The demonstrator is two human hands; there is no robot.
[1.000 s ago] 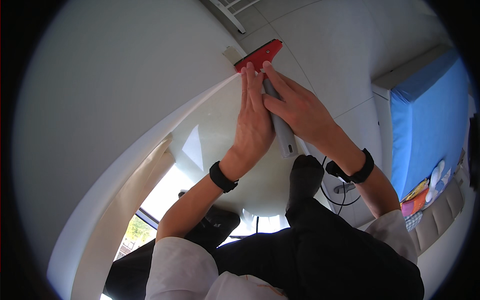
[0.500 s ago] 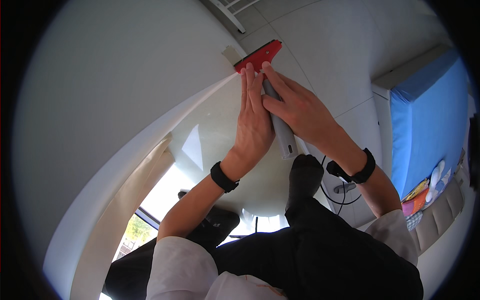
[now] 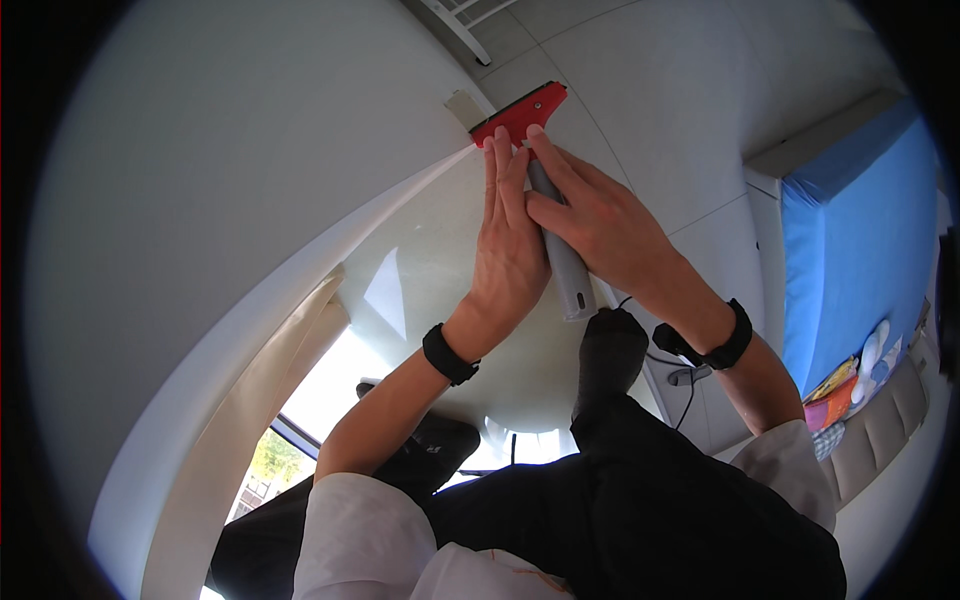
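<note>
Both my hands are on a scraper point(image 3: 570, 270) with a red head point(image 3: 518, 115), a dark blade edge and a grey handle. My right hand point(image 3: 605, 220) wraps the handle from the right, its thumb across it and its index finger reaching up to the head. Along the other side lies my left hand point(image 3: 508, 240), long fingers pressed together, their tips against the base of the red head. The blade's left end meets the white wall point(image 3: 250, 180) beside a small beige patch point(image 3: 464, 110) near the wall's lower edge.
A pale glossy surface point(image 3: 440, 350) lies under my hands, with my socked foot point(image 3: 612, 350) on it. At right stands a bed with a blue sheet point(image 3: 850, 250). A black cable point(image 3: 690, 395) runs by my right wrist. A beige curtain point(image 3: 240, 400) hangs at left; a white rack point(image 3: 465, 25) stands at the top.
The scraper and both hands have shifted very slightly to the right. The black cable by my foot lies differently. My grip looks the same.
</note>
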